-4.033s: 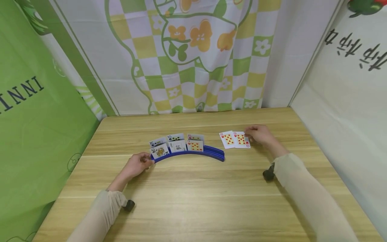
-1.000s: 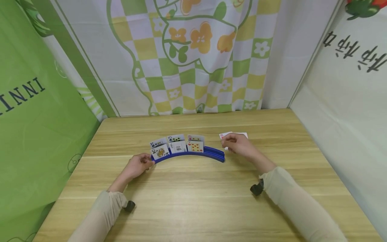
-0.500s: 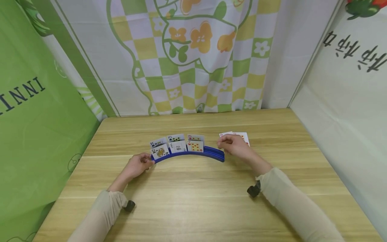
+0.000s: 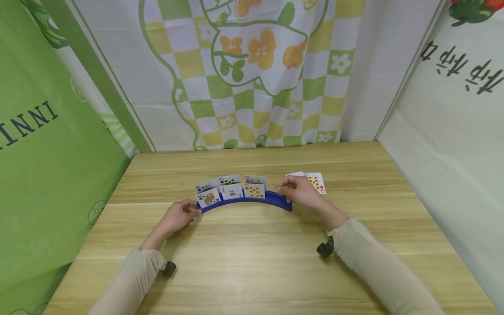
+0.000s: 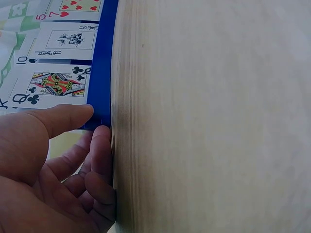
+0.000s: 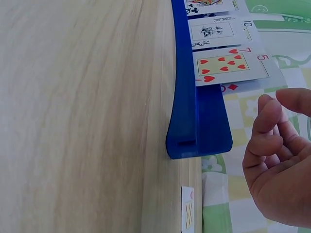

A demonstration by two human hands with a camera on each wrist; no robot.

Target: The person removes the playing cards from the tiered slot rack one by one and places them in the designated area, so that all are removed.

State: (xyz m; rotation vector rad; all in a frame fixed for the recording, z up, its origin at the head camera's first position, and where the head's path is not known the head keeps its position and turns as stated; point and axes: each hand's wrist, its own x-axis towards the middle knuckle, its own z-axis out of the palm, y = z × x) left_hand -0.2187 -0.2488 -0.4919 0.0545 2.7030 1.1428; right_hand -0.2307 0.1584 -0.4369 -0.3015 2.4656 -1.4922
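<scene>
A curved blue card holder [image 4: 277, 202] stands on the table with two rows of playing cards. Its front row has a queen of clubs [image 4: 208, 198], a joker [image 4: 231, 191] and a seven of hearts [image 4: 254, 190]. Behind them rise a king [image 4: 205, 185], a ten [image 4: 228, 179] and a five of diamonds [image 4: 255, 179]. My left hand [image 4: 180, 215] pinches the holder's left end between thumb and fingers. Over the holder's right end hovers my right hand [image 4: 300, 191], fingers loosely curled; in the right wrist view nothing shows between its thumb and index finger.
A nine of hearts [image 4: 315, 180] lies face up behind the right hand, overlapping an eight of hearts [image 4: 293, 174] that the hand mostly hides. The wooden table [image 4: 244, 262] ends at a patterned curtain [image 4: 252, 109] at the back, with a green hanging [image 4: 51, 144] on the left.
From the nine of hearts my right hand has moved left, past the eight, to the holder's right end. My left hand and the cards in the holder have stayed put.
</scene>
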